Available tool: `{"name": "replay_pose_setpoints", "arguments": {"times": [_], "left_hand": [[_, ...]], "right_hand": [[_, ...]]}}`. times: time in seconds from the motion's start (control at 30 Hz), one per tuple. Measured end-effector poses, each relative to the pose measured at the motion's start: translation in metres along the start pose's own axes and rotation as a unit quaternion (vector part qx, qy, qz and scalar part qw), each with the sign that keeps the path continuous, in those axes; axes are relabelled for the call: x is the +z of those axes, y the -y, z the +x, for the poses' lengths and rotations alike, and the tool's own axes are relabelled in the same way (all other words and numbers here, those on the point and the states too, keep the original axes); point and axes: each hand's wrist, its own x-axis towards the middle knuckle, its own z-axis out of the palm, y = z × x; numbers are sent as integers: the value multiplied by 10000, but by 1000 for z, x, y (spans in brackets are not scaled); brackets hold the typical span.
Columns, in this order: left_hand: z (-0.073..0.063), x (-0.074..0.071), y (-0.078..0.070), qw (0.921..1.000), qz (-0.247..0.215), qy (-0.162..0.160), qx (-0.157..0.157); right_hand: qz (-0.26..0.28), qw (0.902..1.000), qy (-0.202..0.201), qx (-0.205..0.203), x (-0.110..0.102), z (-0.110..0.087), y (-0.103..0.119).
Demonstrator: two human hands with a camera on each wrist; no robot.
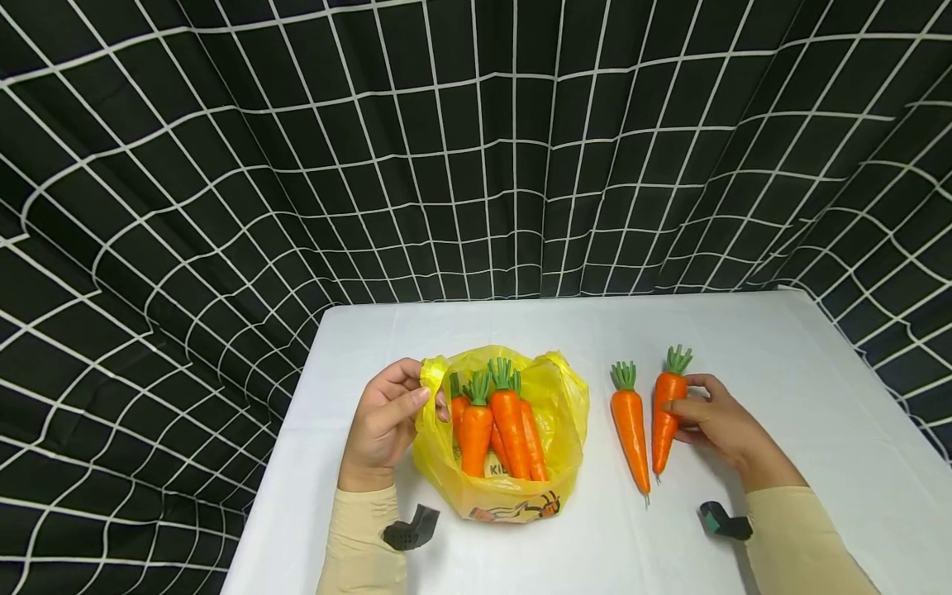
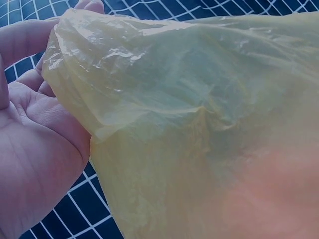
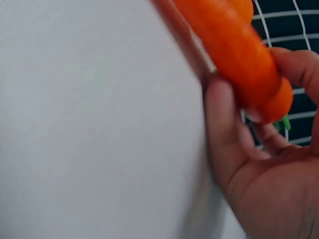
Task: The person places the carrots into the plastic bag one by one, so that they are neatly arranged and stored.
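A yellow plastic bag (image 1: 568, 413) stands with its mouth open in the middle of the table, several orange carrots with green tops inside it. My left hand (image 1: 385, 421) pinches the bag's left rim between thumb and fingers; in the left wrist view the thin yellow film (image 2: 164, 89) spreads out from that hand. Right of the bag, my right hand (image 1: 717, 421) grips a carrot (image 1: 669, 392) from its right side, thumb on top. The right wrist view shows this carrot (image 3: 234, 50) between the thumb and fingers. Just left of it lies another carrot (image 1: 630, 426) on the cloth.
A white cloth covers the table (image 1: 669, 545). Behind it and at both sides hangs a black curtain (image 1: 483, 165) with a white grid. Dark devices, one at the left wrist (image 1: 411, 527) and one at the right wrist (image 1: 725, 521), jut from the sleeves.
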Motion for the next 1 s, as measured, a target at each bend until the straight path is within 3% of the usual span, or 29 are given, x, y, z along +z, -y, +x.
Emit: {"name": "replay_pose_setpoints", "arguments": {"times": [0.13,0.27,0.4,0.7,1.0], "left_hand": [[0,0,0,10000,-7,28,31],[0,0,0,10000,-9,32,39],[0,1,0,10000,-2,16,39],[1,2,1,10000,-7,-26,-9],[0,1,-1,9999,67,-118,-50]], "right_hand": [[1272,9916,201,-125,-9,-5,-11],[2759,9595,489,-271,-18,-12,-20],[3511,9336,593,-409,-21,-17,-27],[4048,9084,573,-878,-21,-22,-35],[4094,9026,765,-1084,-11,-24,-26]]}}
